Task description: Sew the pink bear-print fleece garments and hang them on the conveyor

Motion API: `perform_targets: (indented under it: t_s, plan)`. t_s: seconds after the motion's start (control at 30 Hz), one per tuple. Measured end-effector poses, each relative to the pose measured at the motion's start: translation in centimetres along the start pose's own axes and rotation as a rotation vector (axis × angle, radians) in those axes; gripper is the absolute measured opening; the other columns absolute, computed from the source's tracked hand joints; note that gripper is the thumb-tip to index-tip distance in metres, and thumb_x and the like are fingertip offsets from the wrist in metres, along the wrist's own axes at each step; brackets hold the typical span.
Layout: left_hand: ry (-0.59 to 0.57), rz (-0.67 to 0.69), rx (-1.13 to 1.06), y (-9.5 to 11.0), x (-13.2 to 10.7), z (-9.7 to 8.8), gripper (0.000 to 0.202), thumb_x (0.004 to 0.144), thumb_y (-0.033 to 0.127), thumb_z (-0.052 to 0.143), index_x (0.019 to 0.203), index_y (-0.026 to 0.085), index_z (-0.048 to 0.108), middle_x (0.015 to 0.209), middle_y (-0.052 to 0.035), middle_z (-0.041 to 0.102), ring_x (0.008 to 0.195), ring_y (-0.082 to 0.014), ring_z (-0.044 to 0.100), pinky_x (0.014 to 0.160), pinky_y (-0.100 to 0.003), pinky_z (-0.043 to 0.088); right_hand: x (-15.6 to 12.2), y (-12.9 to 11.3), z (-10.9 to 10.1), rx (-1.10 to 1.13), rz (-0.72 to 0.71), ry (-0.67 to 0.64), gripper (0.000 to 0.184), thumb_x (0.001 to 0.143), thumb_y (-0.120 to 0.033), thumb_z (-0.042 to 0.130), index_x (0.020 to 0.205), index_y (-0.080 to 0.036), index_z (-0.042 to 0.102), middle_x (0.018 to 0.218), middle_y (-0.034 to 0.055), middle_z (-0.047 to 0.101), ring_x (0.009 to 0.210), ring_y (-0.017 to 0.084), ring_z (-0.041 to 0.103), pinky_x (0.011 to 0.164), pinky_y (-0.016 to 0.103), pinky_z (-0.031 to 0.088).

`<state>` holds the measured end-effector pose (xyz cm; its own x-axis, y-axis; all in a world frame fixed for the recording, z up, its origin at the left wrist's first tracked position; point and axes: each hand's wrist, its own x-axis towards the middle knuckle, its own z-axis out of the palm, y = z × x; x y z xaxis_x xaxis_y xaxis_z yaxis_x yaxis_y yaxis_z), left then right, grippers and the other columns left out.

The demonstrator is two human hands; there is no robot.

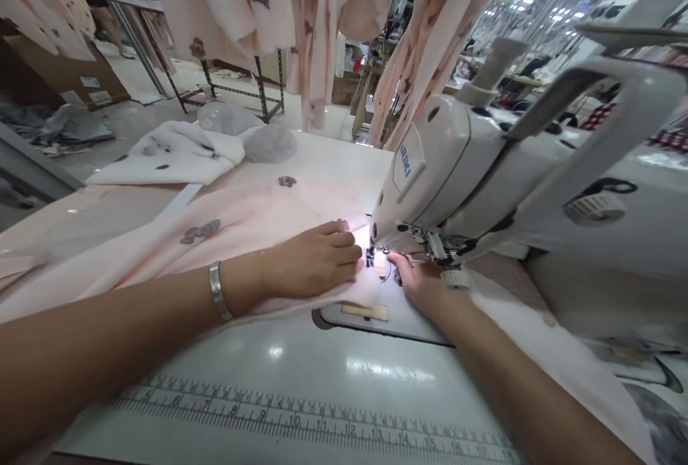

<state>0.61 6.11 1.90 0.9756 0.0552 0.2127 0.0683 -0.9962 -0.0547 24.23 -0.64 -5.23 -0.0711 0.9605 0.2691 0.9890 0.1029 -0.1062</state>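
Your left hand (317, 262) curls closed on the pink fabric (247, 218), nine o'clock from the presser foot (370, 259) of the sewing machine (446, 157); your right hand (422, 284) is at four o'clock, its grip too obscured to tell.

A folded white cloth with dark spots (172, 153) lies on the glossy white desk (252, 354), just beside crumpled translucent plastic (271, 144). Beyond it hang pale pink cloths with brown printed figures (226, 13), a black metal rack (261, 89) and a brown cardboard box with white labels (51, 74) standing behind; red-and-white checked fabric (596, 118) shows at right
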Motion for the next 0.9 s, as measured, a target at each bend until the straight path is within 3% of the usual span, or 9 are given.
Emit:
perform_targets:
  t_s: [0.17,0.23,0.33,0.4,0.47,0.57,0.7,0.8,0.9]
  plan:
    - [-0.118,-0.035,-0.062,-1.1,-4.2,-2.3,0.03,0.094,0.032,0.038,0.113,0.019,0.057,0.113,-0.0075,0.058,0.108,-0.0234,0.048,0.101,-0.042,0.029,-0.6,-1.4,-4.2,0.049,0.01,-0.019,0.023,0.09,-0.04,0.049,0.091,-0.021,0.06,0.096,0.0048,0.063,0.089,0.017,0.058,0.082,0.038,0.046]
    - [-0.11,-0.163,-0.082,1.6,-7.1,-1.9,0.043,0.092,0.039,0.041,0.131,0.02,0.042,0.132,-0.0079,0.047,0.122,-0.0254,0.04,0.106,-0.044,0.023,-1.3,-2.4,-6.0,0.086,0.001,-0.03,0.025,0.089,-0.042,0.047,0.085,-0.023,0.061,0.09,0.0047,0.065,0.09,0.02,0.058,0.079,0.038,0.046]
    - [0.024,-0.528,-0.068,9.0,-9.4,0.4,0.053,0.09,0.035,0.042,0.139,0.021,0.029,0.142,-0.0101,0.034,0.128,-0.0297,0.032,0.105,-0.048,0.023,-1.9,-4.2,-7.2,0.144,-0.008,-0.063,0.029,0.087,-0.048,0.047,0.076,-0.025,0.06,0.075,0.0007,0.065,0.077,0.02,0.061,0.065,0.032,0.047]
    - [0.133,-0.503,-0.103,13.2,-8.5,1.5,0.048,0.088,0.033,0.041,0.135,0.023,0.035,0.133,-0.01,0.046,0.124,-0.0297,0.038,0.104,-0.047,0.025,-1.9,-5.3,-7.0,0.167,-0.021,-0.086,0.028,0.086,-0.048,0.049,0.072,-0.025,0.058,0.067,-0.0025,0.062,0.066,0.017,0.06,0.057,0.028,0.045]
    - [0.111,-0.472,-0.288,14.6,-6.3,1.4,0.036,0.088,0.03,0.04,0.123,0.026,0.046,0.117,-0.0055,0.059,0.115,-0.0248,0.049,0.104,-0.042,0.029,-1.7,-5.7,-6.6,0.174,-0.031,-0.086,0.026,0.085,-0.043,0.051,0.069,-0.023,0.054,0.061,-0.0047,0.059,0.057,0.013,0.057,0.052,0.025,0.044]
    - [0.157,-0.457,-0.477,11.6,-3.0,-0.1,0.024,0.086,0.014,0.037,0.103,0.02,0.053,0.096,-0.0037,0.063,0.095,-0.018,0.058,0.106,-0.039,0.029,-2.0,-5.6,-6.8,0.145,-0.059,-0.043,0.021,0.085,-0.033,0.049,0.068,-0.022,0.053,0.058,-0.0035,0.057,0.05,0.012,0.054,0.048,0.024,0.041]
    - [0.125,-0.389,-0.338,7.0,-1.7,-0.3,0.028,0.086,0.017,0.046,0.113,0.01,0.049,0.127,-0.0158,0.047,0.125,-0.0283,0.037,0.107,-0.046,0.027,-4.5,-7.0,-9.2,0.112,-0.194,0.105,0.02,0.088,-0.025,0.04,0.094,-0.022,0.059,0.087,0.0049,0.067,0.073,0.019,0.062,0.065,0.031,0.049]
    - [0.074,-0.366,-0.303,6.7,-2.0,0.6,0.04,0.086,0.02,0.047,0.124,0.009,0.042,0.134,-0.0172,0.041,0.128,-0.0295,0.032,0.106,-0.046,0.028,-6.0,-8.9,-9.7,0.116,-0.362,0.061,0.042,0.091,-0.032,0.039,0.128,-0.012,0.042,0.124,0.0128,0.055,0.116,0.021,0.05,0.088,0.031,0.048]
    - [0.052,-0.36,-0.287,7.1,-2.3,0.4,0.04,0.087,0.027,0.048,0.123,0.01,0.043,0.134,-0.0158,0.041,0.125,-0.029,0.035,0.105,-0.044,0.029,-6.2,-8.5,-8.2,-0.079,-0.386,0.005,0.046,0.093,-0.032,0.035,0.13,-0.007,0.04,0.134,0.0137,0.045,0.123,0.025,0.043,0.088,0.04,0.049]
